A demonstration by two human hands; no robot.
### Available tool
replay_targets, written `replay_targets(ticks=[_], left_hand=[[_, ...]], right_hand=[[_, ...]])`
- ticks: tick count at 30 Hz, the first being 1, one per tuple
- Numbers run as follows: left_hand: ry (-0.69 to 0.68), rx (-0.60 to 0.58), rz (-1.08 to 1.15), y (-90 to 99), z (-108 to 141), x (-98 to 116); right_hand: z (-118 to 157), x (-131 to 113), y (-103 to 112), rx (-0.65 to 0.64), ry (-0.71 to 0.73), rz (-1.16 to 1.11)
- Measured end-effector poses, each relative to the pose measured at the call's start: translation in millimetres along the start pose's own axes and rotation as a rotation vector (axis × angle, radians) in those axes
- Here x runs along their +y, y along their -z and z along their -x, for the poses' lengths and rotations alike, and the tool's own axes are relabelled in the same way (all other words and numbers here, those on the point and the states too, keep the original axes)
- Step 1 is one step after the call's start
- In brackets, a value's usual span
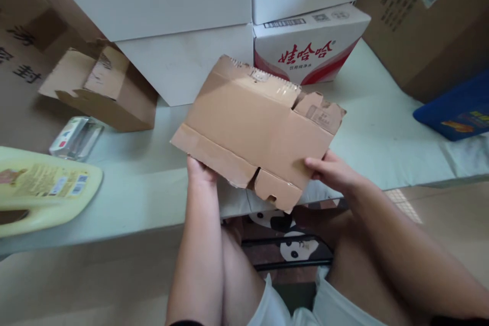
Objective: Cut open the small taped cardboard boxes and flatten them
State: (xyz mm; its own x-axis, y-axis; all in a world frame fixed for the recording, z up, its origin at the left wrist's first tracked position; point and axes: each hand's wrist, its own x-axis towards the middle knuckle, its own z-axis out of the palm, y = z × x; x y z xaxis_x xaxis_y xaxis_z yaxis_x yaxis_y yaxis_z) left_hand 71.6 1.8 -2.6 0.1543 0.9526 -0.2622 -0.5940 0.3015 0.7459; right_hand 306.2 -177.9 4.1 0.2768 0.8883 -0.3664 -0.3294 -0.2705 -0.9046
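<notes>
**At the centre of the frame: unfolded cardboard (244, 122) held above the table (382, 117)**

The right hand (336, 170) pinches the sheet's right side, thumb on top. The left hand (200, 170) sits under the lower-left edge; its fingers are hidden, closure cannot be told.

Risks (judged): pulling unevenly could tear the ragged flaps along their creases; a weak left-side hold could let the sheet slip past the table edge to the floor (95, 280). A wide leftward swing might knock the small open box (135, 102).

Surroundings: pale green tabletop, white cartons (164, 0) upper centre, yellow bottle (49, 201) far left, pale floor lower left.
</notes>
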Motion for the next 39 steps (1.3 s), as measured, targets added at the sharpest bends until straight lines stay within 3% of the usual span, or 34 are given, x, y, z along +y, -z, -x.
replay_targets(ticks=[3, 6, 10, 13, 16, 19, 22, 25, 27, 30, 35, 39], left_hand=[[0.051, 0.051, 0.072, -10.2, 4.0, 6.6], [0.115, 0.086, 0.145, -15.2, 8.8, 18.0], [0.184, 0.120, 0.174, -12.1, 12.4, 29.6], [0.191, 0.116, 0.180, -10.0, 12.6, 31.9], [0.199, 0.096, 0.186, -9.8, 11.8, 31.6], [0.197, 0.089, 0.197, -9.6, 10.8, 30.8], [0.197, 0.090, 0.201, -9.0, 10.0, 30.4], [0.189, 0.100, 0.205, -8.0, 8.5, 32.6], [0.185, 0.115, 0.217, -6.3, 6.6, 36.0], [0.181, 0.124, 0.248, -1.1, 3.0, 42.5], [0.188, 0.114, 0.325, 10.7, 4.2, 52.3], [0.202, 0.137, 0.406, 19.5, 11.4, 61.3]], right_hand=[[13.8, 1.0, -10.9, 0.007, -0.062, 0.017], [32.0, -8.1, -4.0, 0.168, 0.016, -0.054], [68.3, -17.3, 43.1, 0.584, 0.155, -0.037], [99.4, -14.2, 90.3, 0.893, 0.096, 0.135], [114.8, -16.6, 126.7, 1.037, 0.071, 0.356], [89.5, -44.8, 151.2, 1.008, 0.138, 0.460], [20.6, -98.8, 170.5, 0.910, 0.362, 0.423], [-55.5, -145.3, 175.9, 0.667, 0.385, 0.359], [-88.9, -154.1, 164.6, 0.586, 0.330, 0.371], [-106.5, -135.4, 126.3, 0.475, 0.236, 0.412], [-106.5, -93.1, 32.4, 0.275, 0.071, 0.517], [-124.8, -77.9, -56.2, 0.059, 0.127, 0.690]])
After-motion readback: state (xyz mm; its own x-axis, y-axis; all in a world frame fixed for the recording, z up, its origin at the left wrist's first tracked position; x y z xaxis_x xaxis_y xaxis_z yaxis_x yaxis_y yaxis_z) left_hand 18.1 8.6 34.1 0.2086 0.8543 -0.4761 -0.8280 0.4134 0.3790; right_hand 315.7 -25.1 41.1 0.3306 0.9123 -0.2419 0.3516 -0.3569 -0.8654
